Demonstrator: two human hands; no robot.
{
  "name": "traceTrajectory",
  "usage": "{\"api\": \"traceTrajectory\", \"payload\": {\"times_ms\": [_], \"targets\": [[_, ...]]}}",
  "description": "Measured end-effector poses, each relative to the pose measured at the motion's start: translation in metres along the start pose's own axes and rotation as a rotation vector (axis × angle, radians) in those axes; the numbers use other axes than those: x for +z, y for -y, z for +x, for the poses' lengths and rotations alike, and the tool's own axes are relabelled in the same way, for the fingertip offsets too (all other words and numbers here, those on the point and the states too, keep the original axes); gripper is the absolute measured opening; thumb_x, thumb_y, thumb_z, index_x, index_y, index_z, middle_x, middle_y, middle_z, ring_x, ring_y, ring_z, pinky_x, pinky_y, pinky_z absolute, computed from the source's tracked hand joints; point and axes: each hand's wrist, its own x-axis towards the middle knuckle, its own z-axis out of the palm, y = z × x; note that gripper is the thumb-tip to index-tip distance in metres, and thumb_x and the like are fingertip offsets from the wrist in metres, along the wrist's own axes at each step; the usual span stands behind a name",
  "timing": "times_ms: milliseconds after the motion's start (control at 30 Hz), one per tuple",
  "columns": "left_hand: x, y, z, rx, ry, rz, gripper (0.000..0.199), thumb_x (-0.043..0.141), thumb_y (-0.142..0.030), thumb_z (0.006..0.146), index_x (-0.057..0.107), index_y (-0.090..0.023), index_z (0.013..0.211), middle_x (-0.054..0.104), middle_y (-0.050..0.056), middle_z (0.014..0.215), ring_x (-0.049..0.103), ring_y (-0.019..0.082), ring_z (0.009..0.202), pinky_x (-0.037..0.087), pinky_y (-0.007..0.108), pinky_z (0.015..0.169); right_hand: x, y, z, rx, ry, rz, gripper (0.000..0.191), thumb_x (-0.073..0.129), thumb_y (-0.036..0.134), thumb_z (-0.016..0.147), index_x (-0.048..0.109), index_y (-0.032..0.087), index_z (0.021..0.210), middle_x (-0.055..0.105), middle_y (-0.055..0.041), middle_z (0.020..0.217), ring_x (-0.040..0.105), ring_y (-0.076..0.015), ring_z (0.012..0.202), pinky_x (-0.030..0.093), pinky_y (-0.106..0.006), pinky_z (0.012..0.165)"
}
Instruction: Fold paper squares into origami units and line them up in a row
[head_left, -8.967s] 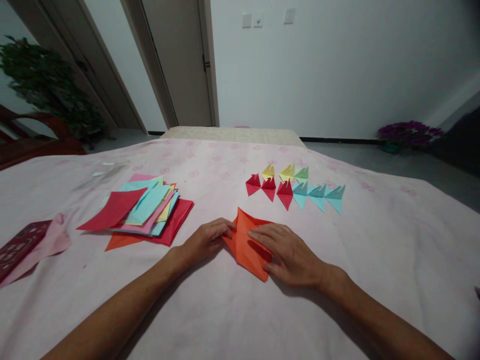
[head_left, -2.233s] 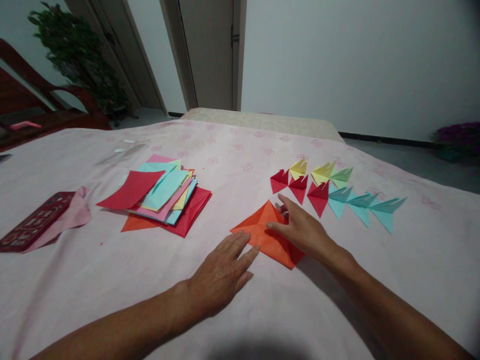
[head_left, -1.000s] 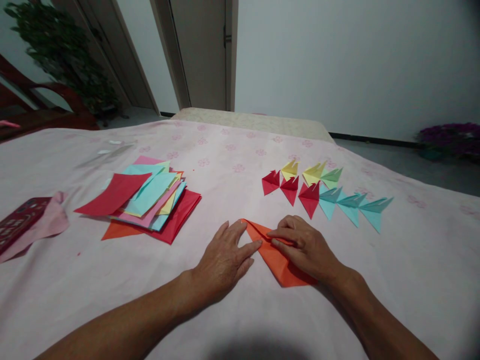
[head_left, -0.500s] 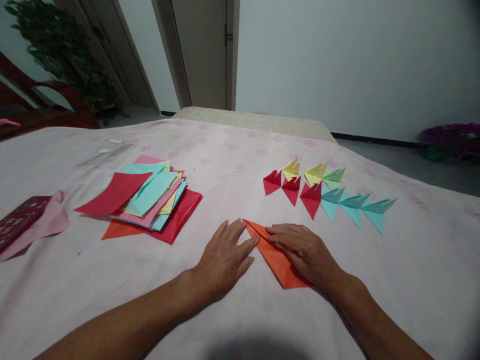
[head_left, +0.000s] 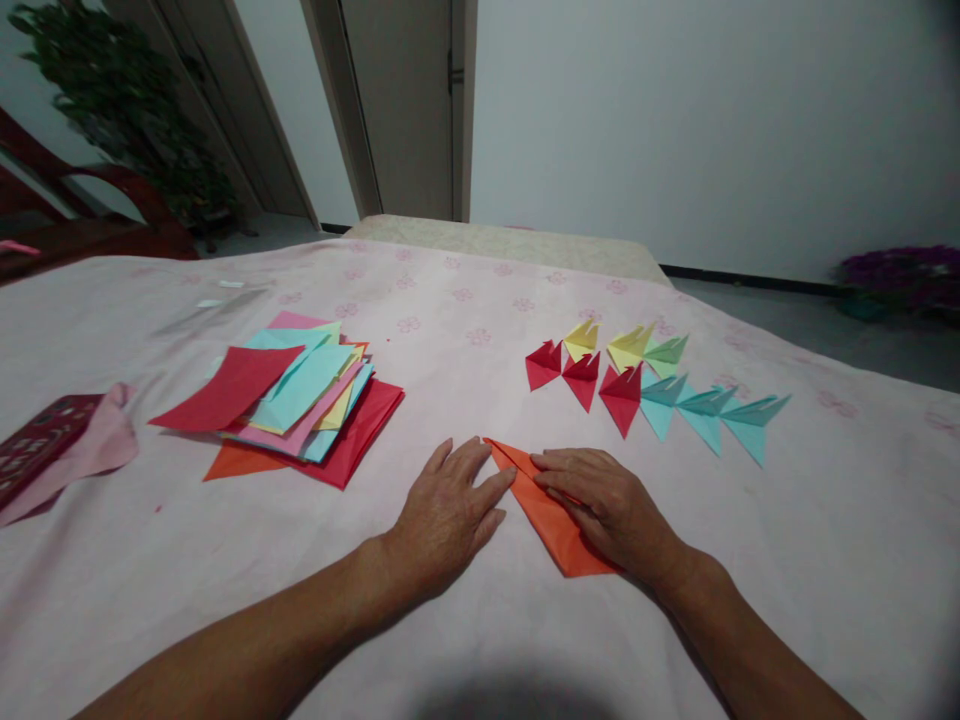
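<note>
1. One orange paper (head_left: 551, 525) on the tablecloth (head_left: 247, 610); I judge its fold is being set.
2. One left hand (head_left: 446, 512), fingers spread, touching its far tip.
3. One right hand (head_left: 619, 502), no longer pinching, fingers laid along the fold.

No text could be read. The dark red packet (head_left: 45, 440) at the left edge bore pale, character-like marks, cut off by the frame and too blurred to make out.
</note>
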Motion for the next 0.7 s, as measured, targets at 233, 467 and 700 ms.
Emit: {"api": "traceTrajectory", "payload": {"times_ms": [233,467,700], "targets": [[0.0,0.0,0.001,-0.013,0.015,0.007,0.043,0.053,-0.032,0.094,0.048,-0.028,0.137,0.046,0.013,0.144,0.04,0.028,0.137,0.027,0.055,0.115,0.001,-0.003,-0.004,-0.015,-0.001,0.002,0.038,0.051,0.006,0.087,0.066,0.025,0.116,0.071,-0.0062,0.12,0.064,-0.0221,0.113,0.052,-0.045,0.095],[-0.003,-0.001,0.002,-0.009,0.025,0.047,0.042,0.051,-0.032,0.095,0.048,-0.028,0.137,0.047,0.012,0.143,0.04,0.03,0.136,0.028,0.056,0.113,0.002,0.0,-0.004,0.035,0.028,0.03,0.029,0.054,0.012,0.092,0.067,0.024,0.115,0.072,-0.0058,0.117,0.063,-0.0227,0.114,0.052,-0.045,0.097],[0.003,-0.002,0.002,-0.012,0.01,0.061,0.042,0.051,-0.031,0.095,0.049,-0.024,0.136,0.048,0.014,0.144,0.04,0.032,0.137,0.032,0.053,0.113,-0.005,0.011,0.002,0.118,0.06,0.047,0.027,0.056,0.019,0.093,0.07,0.026,0.115,0.072,-0.0054,0.116,0.064,-0.024,0.115,0.052,-0.047,0.098]]}}
